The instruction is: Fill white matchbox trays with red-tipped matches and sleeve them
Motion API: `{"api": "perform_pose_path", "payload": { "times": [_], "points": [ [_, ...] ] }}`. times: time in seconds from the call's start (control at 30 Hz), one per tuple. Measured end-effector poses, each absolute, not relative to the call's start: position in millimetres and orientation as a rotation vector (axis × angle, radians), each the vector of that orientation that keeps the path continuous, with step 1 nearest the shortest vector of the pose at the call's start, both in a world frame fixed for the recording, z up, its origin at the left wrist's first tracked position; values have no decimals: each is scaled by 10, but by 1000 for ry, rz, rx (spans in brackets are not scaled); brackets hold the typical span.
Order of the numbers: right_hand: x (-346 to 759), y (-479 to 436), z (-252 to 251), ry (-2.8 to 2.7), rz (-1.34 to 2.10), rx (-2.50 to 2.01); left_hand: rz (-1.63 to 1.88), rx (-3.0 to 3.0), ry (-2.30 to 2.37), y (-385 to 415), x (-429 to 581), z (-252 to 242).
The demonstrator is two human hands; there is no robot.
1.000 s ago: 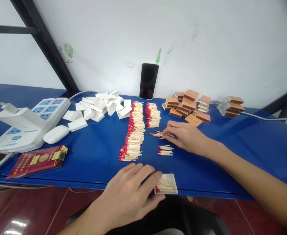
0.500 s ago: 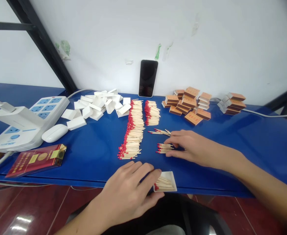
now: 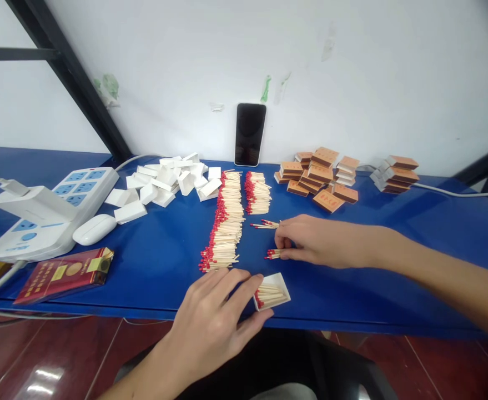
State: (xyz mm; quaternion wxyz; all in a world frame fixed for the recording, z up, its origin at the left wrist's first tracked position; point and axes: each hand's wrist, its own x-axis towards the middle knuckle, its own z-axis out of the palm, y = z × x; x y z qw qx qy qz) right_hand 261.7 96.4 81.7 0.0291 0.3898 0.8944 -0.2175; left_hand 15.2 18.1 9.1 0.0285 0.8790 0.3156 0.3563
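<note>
My left hand grips a white matchbox tray at the table's front edge, thumb and fingers around its left end. Red-tipped matches lie inside the tray. Beyond it, my right hand has its fingers closed on a small bunch of matches, whose red heads point left. A few loose matches lie just behind that bunch, partly under the right fingers. To the left runs a long row of matches, with a shorter row beside its far end.
White empty trays are heaped at the back left. Orange matchboxes are piled at the back right, more farther right. A phone leans on the wall. A power strip, white case and red packet occupy the left.
My left hand has brought the tray slightly left and away from the edge, tilting it. The right fingers have closed further around the small bunch and cover more of it.
</note>
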Motion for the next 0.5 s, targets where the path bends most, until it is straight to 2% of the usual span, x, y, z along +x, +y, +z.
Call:
{"api": "perform_pose_path", "payload": {
  "times": [0.2, 0.5],
  "points": [
    [2554, 1037, 916, 2588, -901, 1208, 1130, 2728, 976, 185, 149, 78],
    [2606, 971, 764, 2710, -849, 1241, 1157, 2708, 1045, 182, 167, 67]
  ]
}}
